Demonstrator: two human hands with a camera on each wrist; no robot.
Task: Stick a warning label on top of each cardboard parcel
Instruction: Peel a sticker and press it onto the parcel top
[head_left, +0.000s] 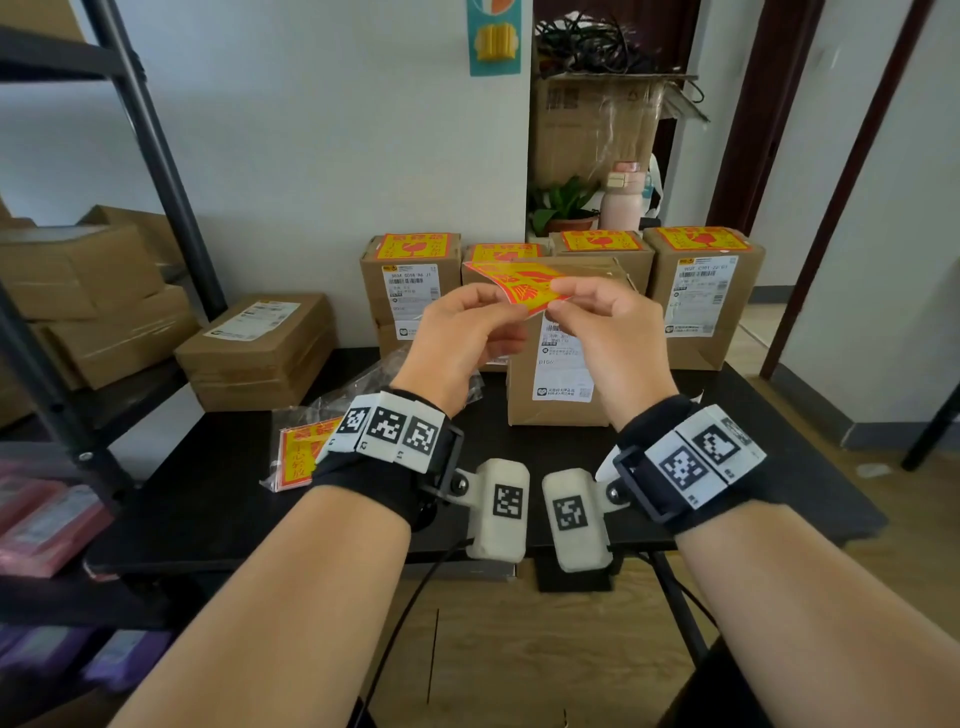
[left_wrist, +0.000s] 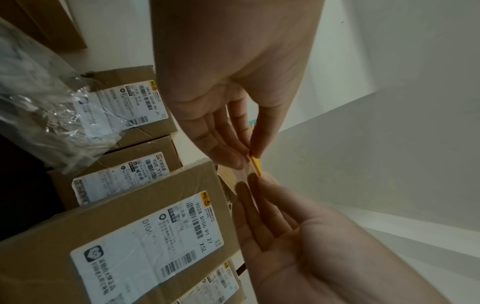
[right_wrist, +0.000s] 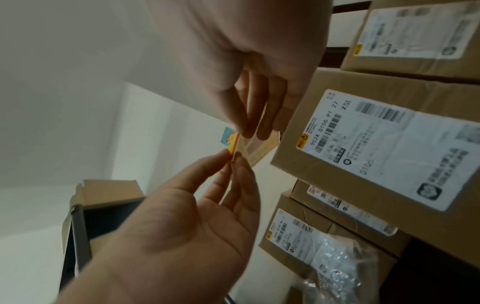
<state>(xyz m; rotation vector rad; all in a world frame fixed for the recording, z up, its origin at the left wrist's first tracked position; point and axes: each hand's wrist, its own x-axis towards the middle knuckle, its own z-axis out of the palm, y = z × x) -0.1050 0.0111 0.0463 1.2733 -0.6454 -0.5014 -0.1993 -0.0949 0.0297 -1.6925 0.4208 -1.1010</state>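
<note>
Both hands hold one red and yellow warning label (head_left: 519, 288) in the air above the front cardboard parcel (head_left: 522, 395). My left hand (head_left: 506, 304) pinches its left part between thumb and fingers, and my right hand (head_left: 558, 307) pinches its right corner. In the right wrist view the yellow label (right_wrist: 233, 144) stands slightly apart from a pale backing sheet (right_wrist: 257, 149) at that corner. The hands hide the top of the front parcel. Behind it, several parcels (head_left: 410, 306) carry warning labels (head_left: 413, 245) on top.
A clear bag of spare labels (head_left: 298, 454) lies at the left of the black table (head_left: 218, 499). Flat cardboard boxes (head_left: 260, 348) are stacked at the far left beside a black shelf frame (head_left: 156, 156). A plant and a pink bottle (head_left: 623, 200) stand behind the parcels.
</note>
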